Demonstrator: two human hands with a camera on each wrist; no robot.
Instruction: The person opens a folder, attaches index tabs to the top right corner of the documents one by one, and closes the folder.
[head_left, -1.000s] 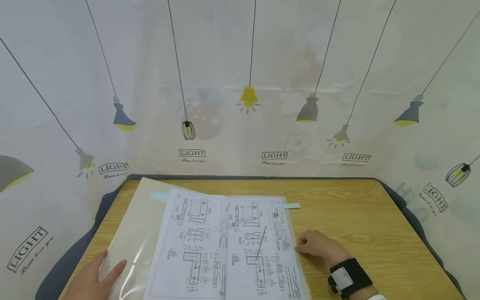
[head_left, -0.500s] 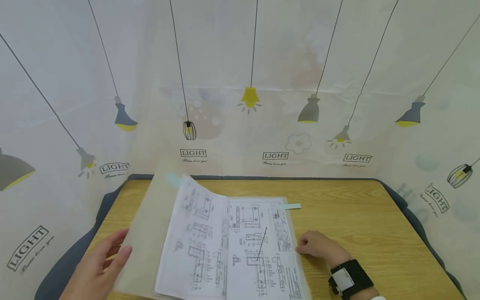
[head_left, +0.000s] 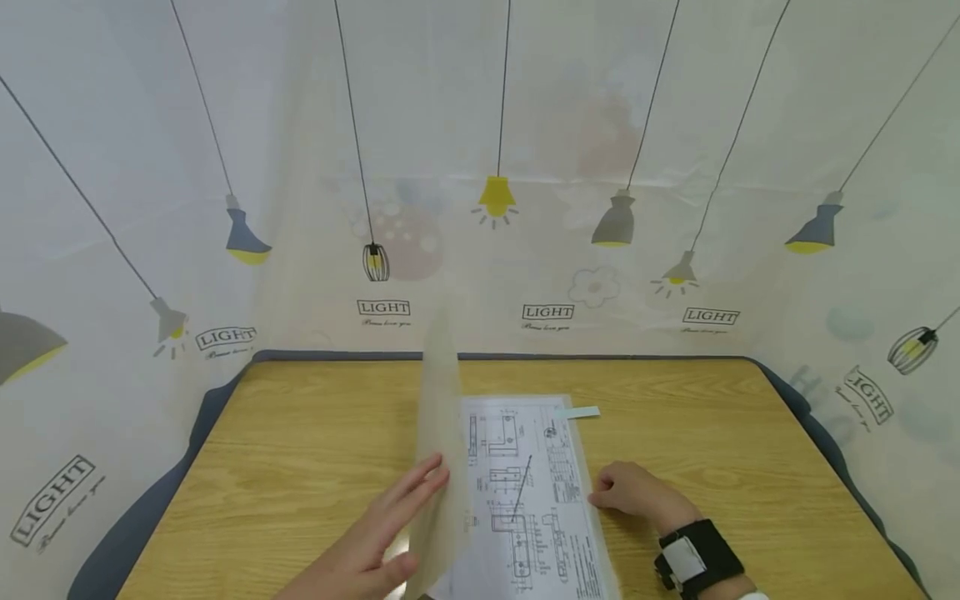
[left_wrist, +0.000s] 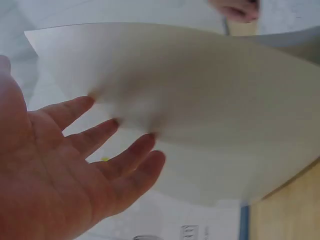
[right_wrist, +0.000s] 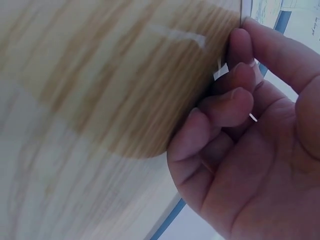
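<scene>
A folder lies on the table with its cream cover (head_left: 438, 392) raised nearly upright. Beneath, on the right, a white sheet of technical drawings (head_left: 543, 467) shows, with a pale blue tab (head_left: 583, 412) at its upper right edge. My left hand (head_left: 382, 525) presses the cover's outer face from the left. In the left wrist view its fingertips (left_wrist: 152, 137) meet the bowed cover (left_wrist: 200, 100), fingers extended. At the folder's right edge my right hand (head_left: 637, 492) rests on the table, fingers curled. In the right wrist view, thumb and forefinger of this hand (right_wrist: 250, 135) pinch the edge.
The wooden table (head_left: 720, 433) reaches to a dark blue rim (head_left: 600, 357) at the back. Behind it and on both sides hangs a pale curtain (head_left: 450, 125) printed with lamps. A black strap (head_left: 697, 557) wraps the right wrist.
My left hand has swung rightward, turning the cover and the left-hand sheets up from lying flat on the left to nearly upright. The right hand has stayed at the right edge.
</scene>
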